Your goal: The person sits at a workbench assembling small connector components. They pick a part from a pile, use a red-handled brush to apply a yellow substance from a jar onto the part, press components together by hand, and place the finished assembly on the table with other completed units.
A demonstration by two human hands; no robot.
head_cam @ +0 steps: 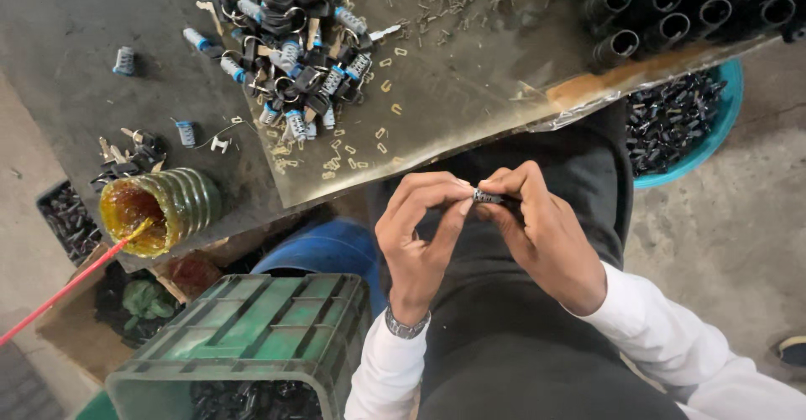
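Observation:
My left hand (417, 233) and my right hand (541, 231) meet over my lap, both pinching a small dark metal cylinder part (487, 196) between thumbs and fingertips. The part has a silvery ribbed end and is mostly hidden by my fingers. A metal watch band sits on my left wrist. Above my hands, on the worn bench (470, 92), lies a heap of similar small parts (290, 42), black, silver and blue.
A green jar of amber grease (155, 206) with a red stick stands at the bench's left edge. A green plastic crate (252, 336) sits at lower left, a blue tub of black parts (680, 126) at right, and black tubes (672, 8) at top right.

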